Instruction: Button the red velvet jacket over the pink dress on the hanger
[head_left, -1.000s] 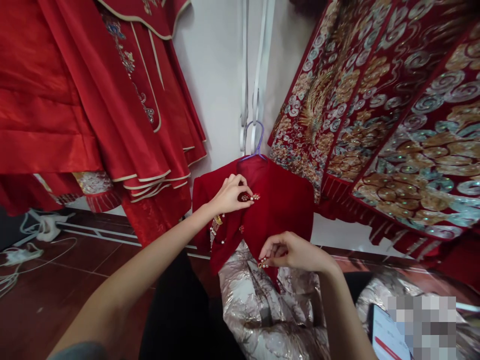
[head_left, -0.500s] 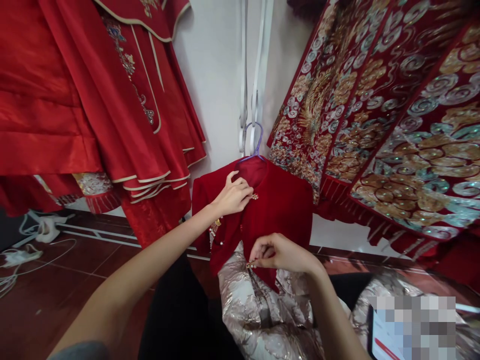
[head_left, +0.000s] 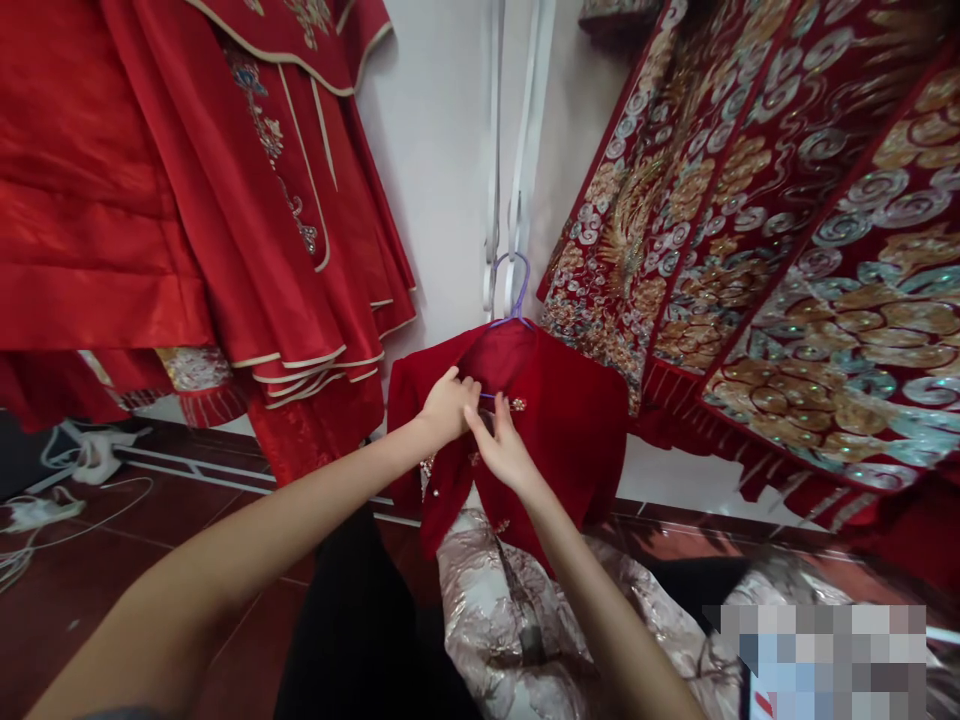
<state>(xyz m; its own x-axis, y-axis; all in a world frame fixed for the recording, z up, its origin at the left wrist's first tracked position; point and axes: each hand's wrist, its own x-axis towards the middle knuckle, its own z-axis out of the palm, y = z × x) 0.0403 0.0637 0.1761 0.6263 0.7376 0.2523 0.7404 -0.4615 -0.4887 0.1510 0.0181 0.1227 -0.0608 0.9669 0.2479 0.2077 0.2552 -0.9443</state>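
Note:
A small dark red velvet jacket [head_left: 570, 420] hangs on a purple hanger [head_left: 512, 290] against the white wall. My left hand [head_left: 444, 405] is closed, pinching the jacket's front edge just below the collar. My right hand [head_left: 501, 445] is right beside it, fingers together on the same edge near a pearl and gold button [head_left: 516, 404]. More pearl trim [head_left: 429, 478] shows lower on the jacket, under my left wrist. Both forearms reach forward from the bottom of the view.
Red satin robes with cream piping [head_left: 225, 200] hang at the left. Heavily embroidered red and gold garments [head_left: 787, 230] hang at the right. Silvery brocade fabric [head_left: 525, 620] lies below the jacket. White cables [head_left: 67, 480] lie on the dark red tiled floor.
My right hand has let go of the jacket's lower hem and risen to the collar beside my left hand. My left hand has shifted slightly left along the front edge.

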